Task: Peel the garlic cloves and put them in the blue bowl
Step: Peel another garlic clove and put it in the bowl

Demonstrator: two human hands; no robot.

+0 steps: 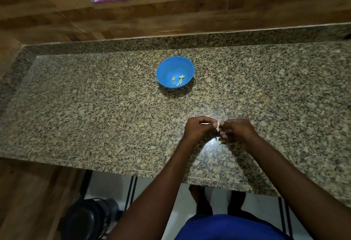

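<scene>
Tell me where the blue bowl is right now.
In the head view, the blue bowl sits on the granite counter, near its middle toward the back edge, beyond and left of both hands, and holds a few peeled garlic cloves.

Both forearms are extended forward. The left hand (198, 128) and right hand (237, 130) are held together, fingers curled, fingertips pinched on a garlic clove (218, 127).

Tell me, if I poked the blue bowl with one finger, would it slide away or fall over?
Probably slide. The blue bowl looks like thin plastic and holds only a few peeled cloves, so it is likely light. The granite counter looks polished and shiny, so little would grip it. It narrows toward its base, so a poke up near the rim might rock or tip it.
</scene>
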